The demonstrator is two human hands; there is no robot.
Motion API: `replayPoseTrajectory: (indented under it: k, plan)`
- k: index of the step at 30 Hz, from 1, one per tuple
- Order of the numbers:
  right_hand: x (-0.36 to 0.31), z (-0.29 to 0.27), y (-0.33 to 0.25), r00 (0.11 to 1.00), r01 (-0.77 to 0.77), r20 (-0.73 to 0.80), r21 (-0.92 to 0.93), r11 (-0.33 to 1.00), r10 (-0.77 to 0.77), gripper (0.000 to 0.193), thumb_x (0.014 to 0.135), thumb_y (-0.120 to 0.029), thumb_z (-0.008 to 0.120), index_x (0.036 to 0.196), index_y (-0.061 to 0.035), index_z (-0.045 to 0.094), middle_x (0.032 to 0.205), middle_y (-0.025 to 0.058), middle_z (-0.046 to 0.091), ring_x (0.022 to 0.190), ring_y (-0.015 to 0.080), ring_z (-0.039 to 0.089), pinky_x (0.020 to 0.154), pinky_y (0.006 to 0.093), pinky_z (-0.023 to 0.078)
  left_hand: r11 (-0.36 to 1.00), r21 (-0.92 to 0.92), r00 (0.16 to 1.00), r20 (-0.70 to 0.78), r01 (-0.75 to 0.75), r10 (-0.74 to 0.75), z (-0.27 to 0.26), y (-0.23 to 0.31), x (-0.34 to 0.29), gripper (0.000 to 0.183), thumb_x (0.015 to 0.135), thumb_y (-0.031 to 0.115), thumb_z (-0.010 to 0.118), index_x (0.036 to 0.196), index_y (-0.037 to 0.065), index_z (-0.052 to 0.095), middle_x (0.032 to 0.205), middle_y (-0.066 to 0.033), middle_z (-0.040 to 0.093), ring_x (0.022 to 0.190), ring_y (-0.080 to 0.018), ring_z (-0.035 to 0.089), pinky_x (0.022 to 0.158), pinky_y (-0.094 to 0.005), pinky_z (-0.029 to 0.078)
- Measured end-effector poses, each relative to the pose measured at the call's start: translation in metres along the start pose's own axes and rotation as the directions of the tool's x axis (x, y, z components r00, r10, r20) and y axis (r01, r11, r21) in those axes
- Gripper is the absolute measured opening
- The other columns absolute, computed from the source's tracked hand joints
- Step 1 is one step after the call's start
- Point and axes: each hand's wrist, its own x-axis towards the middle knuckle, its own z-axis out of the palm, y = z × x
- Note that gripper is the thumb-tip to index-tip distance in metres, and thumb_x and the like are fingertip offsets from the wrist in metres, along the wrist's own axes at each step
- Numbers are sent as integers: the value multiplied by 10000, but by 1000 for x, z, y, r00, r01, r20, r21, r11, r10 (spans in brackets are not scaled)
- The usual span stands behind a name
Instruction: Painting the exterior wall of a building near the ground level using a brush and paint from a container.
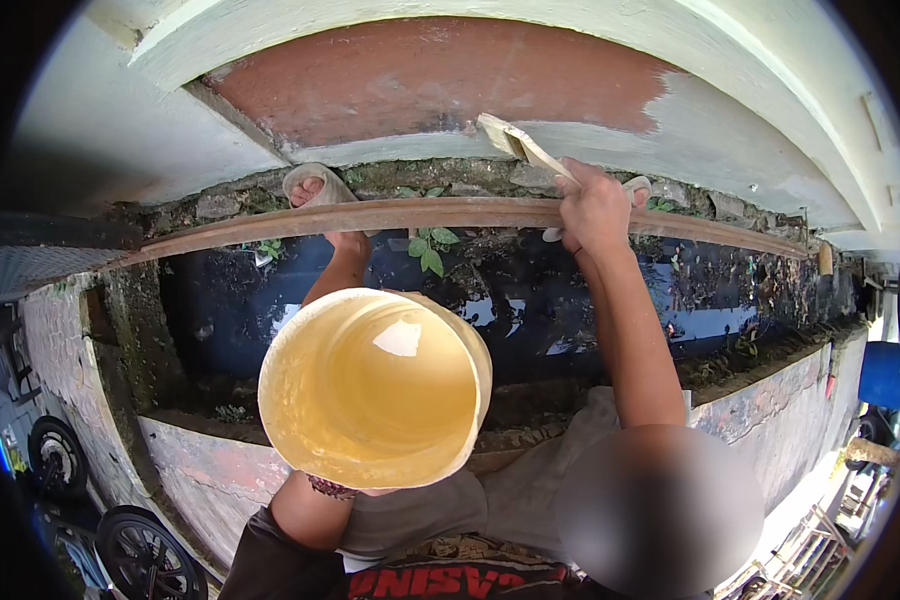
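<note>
My left hand holds up a cream paint bucket from its near side. Most of that hand is hidden behind the bucket, and a beaded bracelet shows at the wrist. Pale yellow paint with a bright reflection is inside. My right hand is stretched forward, fingers closed around a cream-coated flat paintbrush. The brush's far end is at the wall, close to the lower border of a red-brown area. Pale paint covers the wall below and to the right of that area.
A long wooden plank crosses above a ditch of dark water. My sandalled feet are by the wall's stony base. Leafy plants grow there. A low concrete wall runs along the near side, with motorcycle wheels beyond.
</note>
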Motion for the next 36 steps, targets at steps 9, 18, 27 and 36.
replayPoseTrajectory:
  k: [9,18,27,36]
  plan:
    - [1,15,2,999,-7,35,-60,998,10,214,843,-229,667,1038,-161,724,894,159,699,843,362,676,748,476,532,971,-201,984,-89,131,-151,5,4,-7,1093,590,329,909,1470,100,301,1377,-122,454,1264,-250,485,1057,-384,410]
    - [25,35,-11,957,37,289,-193,981,21,267,856,-260,654,1082,-132,716,936,162,703,897,366,674,790,479,525,908,-221,928,-23,357,-371,-2,11,-12,1148,590,378,907,1491,86,258,1415,-116,407,1320,-262,423,1110,-399,337]
    - [-11,14,29,980,-173,91,-27,985,174,259,838,-227,686,1068,-113,722,944,194,705,905,385,669,811,480,524,998,22,998,10,59,-59,-10,-6,-5,1153,600,394,905,1498,90,248,1429,-113,396,1336,-265,408,1124,-404,316]
    - [-14,21,28,973,-85,-221,-87,993,64,212,799,-135,672,999,-68,700,797,185,672,808,377,645,744,491,486,992,125,994,104,-31,18,-9,9,-9,1157,611,394,905,1504,92,233,1424,-119,406,1327,-267,421,1119,-405,328]
